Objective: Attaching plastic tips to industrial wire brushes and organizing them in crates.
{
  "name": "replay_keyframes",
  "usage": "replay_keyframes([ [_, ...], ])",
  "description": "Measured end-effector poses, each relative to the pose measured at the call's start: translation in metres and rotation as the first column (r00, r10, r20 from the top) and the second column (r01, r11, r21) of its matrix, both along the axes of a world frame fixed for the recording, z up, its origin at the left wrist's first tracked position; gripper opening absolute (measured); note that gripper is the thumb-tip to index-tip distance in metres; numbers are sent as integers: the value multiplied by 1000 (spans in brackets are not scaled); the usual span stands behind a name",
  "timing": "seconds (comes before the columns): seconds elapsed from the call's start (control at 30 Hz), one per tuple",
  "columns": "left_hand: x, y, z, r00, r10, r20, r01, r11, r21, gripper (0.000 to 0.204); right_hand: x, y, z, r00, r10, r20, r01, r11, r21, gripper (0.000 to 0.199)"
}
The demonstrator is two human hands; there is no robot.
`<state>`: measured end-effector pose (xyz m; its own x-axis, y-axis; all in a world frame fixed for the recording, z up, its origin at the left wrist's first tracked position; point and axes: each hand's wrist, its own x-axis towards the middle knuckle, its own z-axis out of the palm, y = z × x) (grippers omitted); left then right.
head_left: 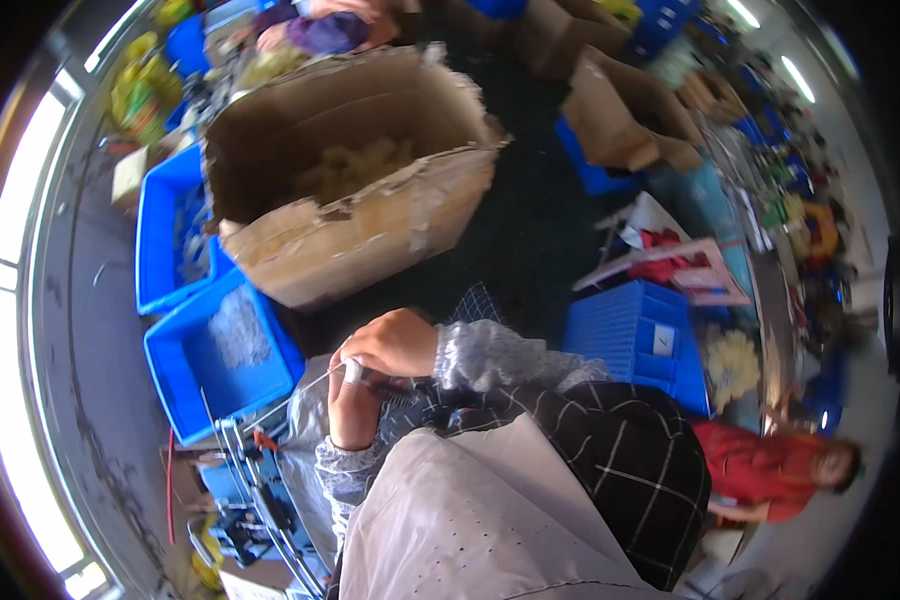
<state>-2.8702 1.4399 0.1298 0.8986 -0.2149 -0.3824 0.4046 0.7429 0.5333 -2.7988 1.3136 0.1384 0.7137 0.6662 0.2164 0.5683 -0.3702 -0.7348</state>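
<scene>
My hands meet in front of my lap, close together. My right hand [395,341] reaches in from the right with its fingers bent down over the fingers of my left hand [354,415]. Between them shows a small white piece [353,371]; whether it is a held part or a wrapping on a finger I cannot tell. A thin pale rod [315,382] runs from the fingertips down to the left. Both hands look closed, but what lies inside the fingers is hidden. Grey patterned sleeves cover both forearms.
A large torn cardboard box [345,235] with pale pieces inside stands ahead. Left are blue bins, one holding small clear pieces [238,335]. A metal-railed device [260,495] sits lower left, a blue crate [630,335] right. A person in red [765,465] is farther right.
</scene>
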Motion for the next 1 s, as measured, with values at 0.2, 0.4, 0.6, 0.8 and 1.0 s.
replay_keyframes([
  [0.2,14,-12,4,979,-196,-64,203,968,147,29,-1,-37,7,991,-109,78,116,989,-88,10],
  [0.4,46,-41,0,996,-66,58,53,979,196,14,13,-90,22,971,-227,69,235,960,-149,10],
  [0.6,106,-86,-12,991,-7,135,-12,990,143,18,20,-223,31,863,-495,101,500,865,-34,10],
  [0.8,176,-148,-32,973,-16,229,2,998,65,29,0,-343,45,683,-729,38,729,678,-98,13],
  [1.0,197,-291,-23,907,-411,89,380,892,245,41,4,-376,42,573,-813,-101,819,574,24,12],
])
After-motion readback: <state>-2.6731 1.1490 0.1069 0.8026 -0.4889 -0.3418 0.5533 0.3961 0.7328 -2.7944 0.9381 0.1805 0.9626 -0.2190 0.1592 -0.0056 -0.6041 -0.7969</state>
